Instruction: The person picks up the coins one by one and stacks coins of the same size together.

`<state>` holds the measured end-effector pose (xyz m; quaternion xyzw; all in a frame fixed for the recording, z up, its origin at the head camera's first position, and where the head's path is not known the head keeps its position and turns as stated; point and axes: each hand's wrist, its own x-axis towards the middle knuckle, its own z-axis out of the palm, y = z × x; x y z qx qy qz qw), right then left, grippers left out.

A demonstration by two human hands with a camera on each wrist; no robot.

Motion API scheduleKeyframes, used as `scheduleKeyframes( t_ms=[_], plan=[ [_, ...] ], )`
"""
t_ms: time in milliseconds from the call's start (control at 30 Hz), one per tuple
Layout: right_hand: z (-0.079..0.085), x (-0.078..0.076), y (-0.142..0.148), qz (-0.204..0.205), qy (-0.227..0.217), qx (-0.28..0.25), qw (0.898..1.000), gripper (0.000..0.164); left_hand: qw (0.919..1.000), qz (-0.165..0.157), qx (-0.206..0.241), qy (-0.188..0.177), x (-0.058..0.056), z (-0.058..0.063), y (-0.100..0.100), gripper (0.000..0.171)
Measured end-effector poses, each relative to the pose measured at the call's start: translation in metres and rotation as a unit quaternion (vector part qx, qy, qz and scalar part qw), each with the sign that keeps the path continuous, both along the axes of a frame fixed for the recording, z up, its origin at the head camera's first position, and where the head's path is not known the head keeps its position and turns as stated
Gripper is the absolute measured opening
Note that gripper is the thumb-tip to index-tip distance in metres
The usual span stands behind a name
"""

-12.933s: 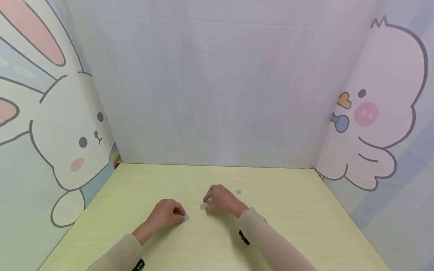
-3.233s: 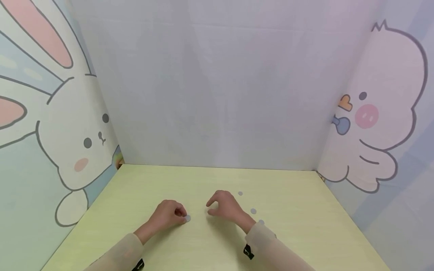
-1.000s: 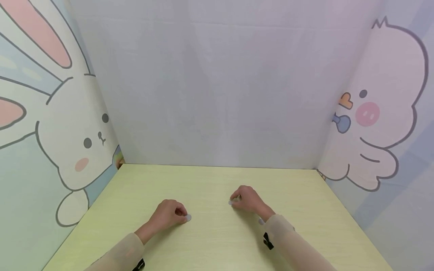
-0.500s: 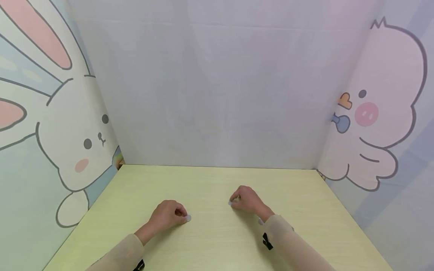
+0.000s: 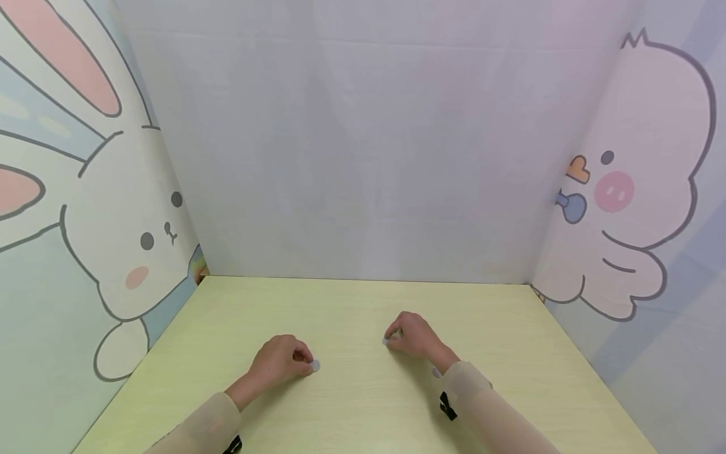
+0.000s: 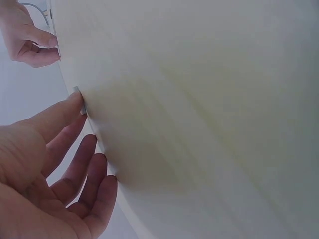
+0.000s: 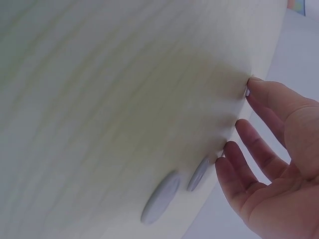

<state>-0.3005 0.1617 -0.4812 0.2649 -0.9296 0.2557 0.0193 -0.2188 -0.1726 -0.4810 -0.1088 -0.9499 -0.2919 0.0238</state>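
My left hand (image 5: pixel 279 360) rests on the pale table (image 5: pixel 351 410), left of centre, thumb and index finger pinching the edge of a small round grey disc (image 5: pixel 316 365). Part of that disc (image 6: pixel 83 105) shows past the thumb in the left wrist view. Farther right and slightly farther back, my right hand (image 5: pixel 414 333) pinches another small grey disc (image 5: pixel 385 341), mostly covered by the fingertips. In the right wrist view its other fingers touch the table. Two more grey discs lie flat near that hand there: a nearer disc (image 7: pixel 160 197) and a farther disc (image 7: pixel 198 174).
The nearer loose disc (image 5: pixel 437 372) is partly hidden by the right sleeve (image 5: pixel 471 388) in the head view. A plain pale cloth (image 5: pixel 363 157) rises behind the table's far edge. Cloth printed with a rabbit (image 5: pixel 113 252) and a chick (image 5: pixel 646 157) stands at the sides.
Since about three seconds ago the right hand has moved right and now pinches a disc. Much earlier it was at a disc near the centre. The left hand has stayed on its disc.
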Motion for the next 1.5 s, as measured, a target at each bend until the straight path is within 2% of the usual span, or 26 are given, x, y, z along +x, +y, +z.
scheduleKeyframes(
  t_ms=[333, 1233, 1500],
  plan=[
    [-0.0021, 0.0012, 0.0002, 0.006, 0.004, 0.002, 1.0, 0.006, 1.0, 0.008, -0.004, -0.001, -0.0005, -0.0023, 0.0005, 0.016],
    [-0.0052, 0.0063, -0.002, 0.024, 0.016, 0.005, 1.0, 0.008, 0.9998, 0.016, -0.007, -0.001, 0.0017, 0.001, 0.0029, 0.016],
    [-0.0062, 0.0087, -0.003, 0.022, 0.015, 0.014, 1.0, 0.004, 0.9998, 0.017, -0.005, -0.003, 0.0013, 0.0003, 0.003, 0.016]
  ],
)
